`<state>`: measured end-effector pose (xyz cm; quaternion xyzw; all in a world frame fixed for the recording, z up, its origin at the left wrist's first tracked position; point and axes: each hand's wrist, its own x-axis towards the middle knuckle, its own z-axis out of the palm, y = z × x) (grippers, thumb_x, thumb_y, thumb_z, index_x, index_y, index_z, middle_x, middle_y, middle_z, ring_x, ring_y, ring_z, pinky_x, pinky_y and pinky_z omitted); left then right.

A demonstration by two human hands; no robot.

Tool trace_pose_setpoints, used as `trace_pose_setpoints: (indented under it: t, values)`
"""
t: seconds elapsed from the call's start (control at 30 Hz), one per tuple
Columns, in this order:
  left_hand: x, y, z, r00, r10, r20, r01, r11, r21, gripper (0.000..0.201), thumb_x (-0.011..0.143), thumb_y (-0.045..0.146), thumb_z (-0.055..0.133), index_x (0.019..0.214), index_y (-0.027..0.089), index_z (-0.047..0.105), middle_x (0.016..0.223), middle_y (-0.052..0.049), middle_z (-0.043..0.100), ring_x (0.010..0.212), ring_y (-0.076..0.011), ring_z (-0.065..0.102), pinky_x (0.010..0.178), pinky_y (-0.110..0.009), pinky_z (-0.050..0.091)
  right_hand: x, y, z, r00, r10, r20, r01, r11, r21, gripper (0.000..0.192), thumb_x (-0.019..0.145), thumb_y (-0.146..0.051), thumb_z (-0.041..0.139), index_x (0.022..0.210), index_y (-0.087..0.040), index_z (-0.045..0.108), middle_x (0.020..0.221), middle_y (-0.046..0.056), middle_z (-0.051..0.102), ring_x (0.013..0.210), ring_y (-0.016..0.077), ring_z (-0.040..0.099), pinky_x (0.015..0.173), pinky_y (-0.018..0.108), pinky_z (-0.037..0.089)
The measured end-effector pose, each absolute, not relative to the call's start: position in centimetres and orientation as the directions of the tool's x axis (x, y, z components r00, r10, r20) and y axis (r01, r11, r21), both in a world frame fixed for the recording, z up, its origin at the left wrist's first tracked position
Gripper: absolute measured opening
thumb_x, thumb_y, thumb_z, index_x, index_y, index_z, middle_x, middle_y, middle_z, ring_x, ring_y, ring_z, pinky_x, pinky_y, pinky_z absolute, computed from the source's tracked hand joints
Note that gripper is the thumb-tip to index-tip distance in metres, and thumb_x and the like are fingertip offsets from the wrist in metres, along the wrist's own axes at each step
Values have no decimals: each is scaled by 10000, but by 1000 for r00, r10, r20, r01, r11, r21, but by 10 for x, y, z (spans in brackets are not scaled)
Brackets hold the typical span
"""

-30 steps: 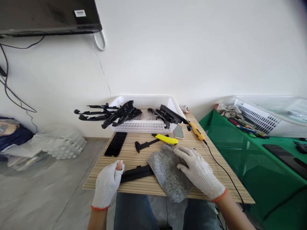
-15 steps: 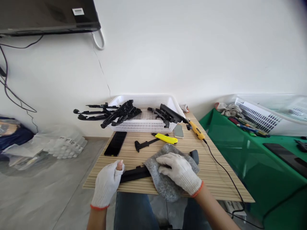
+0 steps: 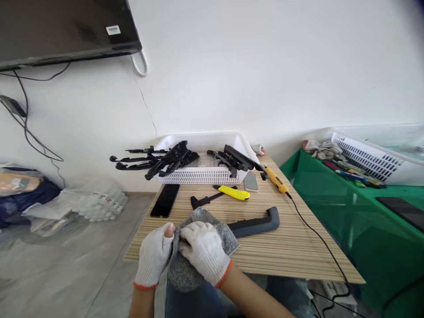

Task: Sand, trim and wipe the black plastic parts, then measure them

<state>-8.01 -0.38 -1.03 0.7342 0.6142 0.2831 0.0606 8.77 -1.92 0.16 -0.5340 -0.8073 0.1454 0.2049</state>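
Note:
A long black plastic part (image 3: 254, 225) with a hooked right end lies along the table's near side. A grey cloth (image 3: 212, 217) covers its left half. My right hand (image 3: 207, 251), in a white glove with an orange cuff, grips the cloth around the part. Beside it my left hand (image 3: 153, 254), gloved too with the thumb tip bare, is closed at the part's left end, which the cloth and fingers hide. Just beyond lie a black caliper (image 3: 205, 201), a yellow utility knife (image 3: 233, 192) and a black phone (image 3: 165, 200).
Behind stands a white basket (image 3: 198, 177) with several black plastic parts (image 3: 172, 160) jutting over its rim. A yellow corded tool (image 3: 276, 180) rests at the right edge, its cord trailing down. To the right is a green-covered table (image 3: 318, 190) with another white basket (image 3: 367, 155).
My right hand has slid the cloth leftward along the black plastic part, up to my left hand. The part's right end is now uncovered. The camera view has shifted slightly.

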Motion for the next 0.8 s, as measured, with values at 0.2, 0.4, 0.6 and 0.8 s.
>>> trace_pose_setpoints:
  t: [0.2, 0.4, 0.6, 0.8]
  values:
    - [-78, -5, -10, 67, 939, 338, 882, -214, 420, 529, 980, 521, 280, 628, 232, 550, 565, -27, 630, 567, -182, 615, 540, -270, 363, 132, -27, -7, -252, 921, 297, 735, 382, -561, 212, 870, -342, 699, 1074, -290, 722, 1146, -13, 728, 1097, 244, 623, 962, 413, 452]
    - [-77, -5, -9, 94, 943, 318, 863, -236, 447, 556, 990, 516, 246, 649, 235, 583, 593, -13, 650, 597, -172, 634, 575, -268, 384, 225, -33, -8, -174, 937, 304, 828, 306, -469, 261, 866, -255, 678, 1121, -270, 731, 1172, 40, 723, 1148, 260, 619, 1016, 455, 469]
    - [-74, -5, -10, 112, 943, 313, 866, -247, 436, 539, 988, 517, 259, 654, 234, 573, 594, -8, 648, 597, -170, 626, 588, -274, 381, 302, -33, -8, -152, 933, 327, 881, 278, -382, 238, 886, -275, 617, 1075, -236, 757, 1168, 78, 728, 1142, 280, 639, 1011, 463, 495]
    - [-72, -4, -7, 104, 948, 300, 874, -231, 427, 546, 987, 517, 245, 643, 230, 557, 577, -7, 628, 577, -170, 603, 569, -280, 354, 257, -24, 7, -132, 971, 201, 894, 204, -398, 191, 856, -305, 690, 1019, -259, 777, 1043, 48, 750, 1014, 251, 665, 953, 420, 480]
